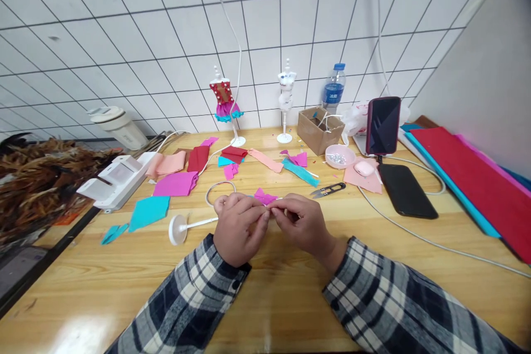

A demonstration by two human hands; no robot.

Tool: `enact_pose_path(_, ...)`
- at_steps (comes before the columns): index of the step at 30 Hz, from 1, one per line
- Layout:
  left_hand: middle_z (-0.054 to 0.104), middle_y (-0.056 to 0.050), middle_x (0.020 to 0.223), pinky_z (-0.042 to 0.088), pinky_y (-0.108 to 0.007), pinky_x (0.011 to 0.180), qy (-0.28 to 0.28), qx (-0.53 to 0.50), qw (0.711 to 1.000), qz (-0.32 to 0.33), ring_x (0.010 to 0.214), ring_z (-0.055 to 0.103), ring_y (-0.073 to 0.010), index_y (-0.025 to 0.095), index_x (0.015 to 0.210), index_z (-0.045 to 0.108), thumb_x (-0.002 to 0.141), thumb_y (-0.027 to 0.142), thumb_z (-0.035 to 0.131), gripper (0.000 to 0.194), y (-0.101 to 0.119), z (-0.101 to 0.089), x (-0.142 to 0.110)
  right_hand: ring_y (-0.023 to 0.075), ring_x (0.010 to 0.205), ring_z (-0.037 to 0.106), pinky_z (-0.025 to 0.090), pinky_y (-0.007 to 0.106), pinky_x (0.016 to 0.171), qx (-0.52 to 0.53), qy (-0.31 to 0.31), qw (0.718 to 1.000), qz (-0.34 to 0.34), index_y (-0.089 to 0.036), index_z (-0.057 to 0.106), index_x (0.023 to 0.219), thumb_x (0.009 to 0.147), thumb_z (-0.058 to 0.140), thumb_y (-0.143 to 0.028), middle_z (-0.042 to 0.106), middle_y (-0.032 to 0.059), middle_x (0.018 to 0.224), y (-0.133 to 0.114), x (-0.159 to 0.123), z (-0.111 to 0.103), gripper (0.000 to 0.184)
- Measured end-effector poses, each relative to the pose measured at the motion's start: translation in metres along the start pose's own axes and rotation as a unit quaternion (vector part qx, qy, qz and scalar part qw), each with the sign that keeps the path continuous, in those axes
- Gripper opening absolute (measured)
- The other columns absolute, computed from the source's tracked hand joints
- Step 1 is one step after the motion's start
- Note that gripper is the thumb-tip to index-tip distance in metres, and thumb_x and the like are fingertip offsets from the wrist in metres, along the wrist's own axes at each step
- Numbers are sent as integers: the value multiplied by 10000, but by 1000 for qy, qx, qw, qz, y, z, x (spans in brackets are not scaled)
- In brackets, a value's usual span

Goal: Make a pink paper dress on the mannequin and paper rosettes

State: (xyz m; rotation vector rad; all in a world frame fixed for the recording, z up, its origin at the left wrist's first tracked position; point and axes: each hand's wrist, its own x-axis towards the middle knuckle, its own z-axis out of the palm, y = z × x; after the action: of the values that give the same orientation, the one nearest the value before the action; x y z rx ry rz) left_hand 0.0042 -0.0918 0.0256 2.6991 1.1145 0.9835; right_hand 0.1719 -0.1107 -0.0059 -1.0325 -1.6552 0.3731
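My left hand (240, 229) is closed around a small white mannequin lying on its side; its stand (178, 230) sticks out to the left, and its torso is mostly hidden. Thumb and fingers of my right hand (305, 227) are pinched, their tips meeting those of my left hand. Whatever lies in that pinch is too small to make out. Just behind the fingertips shows a bunched magenta fabric piece (264, 196). To the right, thread snips (329, 191) lie on the wooden table (286, 298).
Two miniature mannequins stand at the back, one dressed (225, 99), one white (286, 94). Fabric scraps (176, 183) are strewn at left. A cardboard box (318, 130), a pink bowl of beads (340, 156), a black phone (407, 191) and a cable (415, 236) are at right.
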Motion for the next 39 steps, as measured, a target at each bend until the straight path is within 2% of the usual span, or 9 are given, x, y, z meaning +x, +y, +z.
enact_pose_path(9,661,-27,706,293,-395,728,-13,20,999,-21,739,495,-191,199,723,674,895,230,509,240,-3,8,0,104,580,544,445,220,562,-30,-11,999,-40,-179,708,903,863,568,-175,649,11,698,3,-2,-2,145)
enact_pose_path(17,633,-28,634,396,-339,667,22,-29,999,8,650,501,-164,180,631,622,840,172,517,235,-4,8,0,114,649,602,471,226,602,-67,-38,993,-89,-197,694,927,881,555,-170,696,29,779,1,-6,-3,149)
enact_pose_path(22,662,-34,682,435,-333,671,28,-37,999,10,663,537,-165,182,690,649,847,163,504,215,-8,8,1,126,715,634,485,233,654,-91,-52,992,-76,-193,688,1001,889,569,-187,720,42,856,0,-6,-2,163)
enact_pose_path(25,667,-28,663,432,-337,660,21,-26,999,24,627,541,-155,185,675,648,854,164,494,237,-8,9,1,131,717,637,481,235,646,-104,-50,991,-64,-187,692,975,890,565,-192,717,44,842,0,-5,-2,153)
enact_pose_path(39,664,-46,676,425,-344,645,11,-34,999,35,637,541,-165,176,675,655,821,146,508,210,-4,12,-2,103,559,537,419,228,546,-76,-28,997,-12,-185,679,859,846,596,-208,643,0,684,-2,-4,0,87)
